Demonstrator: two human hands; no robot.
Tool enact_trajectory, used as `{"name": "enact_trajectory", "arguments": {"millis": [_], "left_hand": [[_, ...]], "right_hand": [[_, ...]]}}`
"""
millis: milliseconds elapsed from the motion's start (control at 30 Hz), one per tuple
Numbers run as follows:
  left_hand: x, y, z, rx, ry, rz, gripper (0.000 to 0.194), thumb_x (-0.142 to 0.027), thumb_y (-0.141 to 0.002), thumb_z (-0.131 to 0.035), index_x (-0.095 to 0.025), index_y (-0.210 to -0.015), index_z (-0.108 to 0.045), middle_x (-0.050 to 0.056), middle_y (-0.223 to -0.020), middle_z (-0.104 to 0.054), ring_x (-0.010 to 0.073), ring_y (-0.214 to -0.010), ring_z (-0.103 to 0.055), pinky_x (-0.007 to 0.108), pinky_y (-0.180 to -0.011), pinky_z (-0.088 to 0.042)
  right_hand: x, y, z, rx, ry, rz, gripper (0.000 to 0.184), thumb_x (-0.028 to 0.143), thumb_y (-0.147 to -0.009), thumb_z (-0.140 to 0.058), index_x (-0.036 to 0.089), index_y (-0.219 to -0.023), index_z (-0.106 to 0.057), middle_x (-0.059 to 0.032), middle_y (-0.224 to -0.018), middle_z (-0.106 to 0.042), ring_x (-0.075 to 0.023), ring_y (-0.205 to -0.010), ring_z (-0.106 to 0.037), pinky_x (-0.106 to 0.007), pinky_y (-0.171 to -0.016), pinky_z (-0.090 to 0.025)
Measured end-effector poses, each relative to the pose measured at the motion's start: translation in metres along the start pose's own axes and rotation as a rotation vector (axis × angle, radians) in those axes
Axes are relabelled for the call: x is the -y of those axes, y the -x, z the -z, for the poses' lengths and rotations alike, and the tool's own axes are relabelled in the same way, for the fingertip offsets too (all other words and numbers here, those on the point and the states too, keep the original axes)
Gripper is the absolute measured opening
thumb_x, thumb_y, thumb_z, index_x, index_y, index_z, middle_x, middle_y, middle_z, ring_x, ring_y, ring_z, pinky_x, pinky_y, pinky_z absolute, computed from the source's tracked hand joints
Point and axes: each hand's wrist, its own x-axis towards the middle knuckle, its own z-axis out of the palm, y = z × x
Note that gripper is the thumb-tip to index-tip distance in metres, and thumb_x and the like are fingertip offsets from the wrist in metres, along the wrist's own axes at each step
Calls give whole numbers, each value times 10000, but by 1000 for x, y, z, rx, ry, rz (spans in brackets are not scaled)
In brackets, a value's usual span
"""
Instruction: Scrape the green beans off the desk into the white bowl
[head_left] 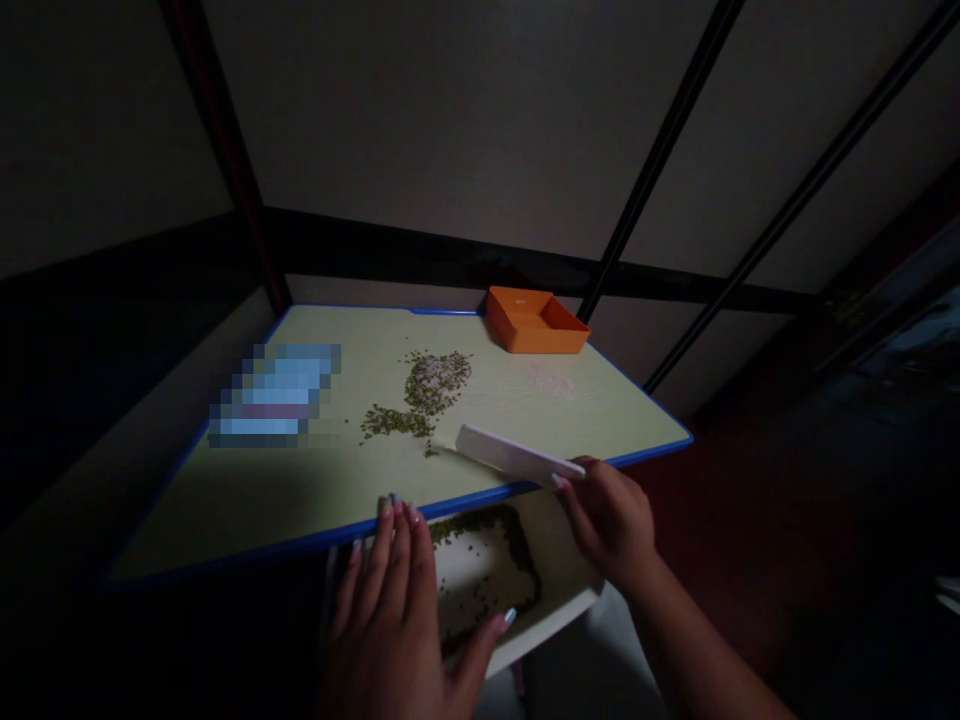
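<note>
While the left hand has fingertips on the blue-rimmed desk, grip unclenched, the right hand's grip clasps a white flat strip. Green grains scattered on desk beyond strip's tip; white tray below near edge.

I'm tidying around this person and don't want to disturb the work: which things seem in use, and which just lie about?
Seemingly in use:
- white flat piece, in the right hand
- green bits on the table
- pale bin below, holding similar bits

Probably lying about:
- orange box, untouched
- pixelated item, unidentifiable
</note>
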Motion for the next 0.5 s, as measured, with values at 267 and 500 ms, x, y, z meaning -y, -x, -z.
{"name": "enact_trajectory", "arguments": {"millis": [267, 500], "left_hand": [[-1, 0, 2, -1, -2, 21, 979, -694, -883, -380, 71, -1488, -283, 324, -1431, -510, 397, -1296, -553, 515, -983, -448], [-2, -1, 4, 24, -19, 25, 928, -676, -884, -387, 71, -1435, -377, 320, -1436, -506, 391, -1302, -548, 495, -1002, -432]], "right_hand": [[7, -1, -5, 26, 70, 194, 180, 94, -874, -545, 253, -938, -600, -41, -730, -737, -205, -636, -713, -304, -618, -588], [11, -2, -11, 35, 38, 201, 176, 102, -901, -530, 241, -970, -612, -44, -746, -753, -189, -663, -734, -309, -732, -622]]}}
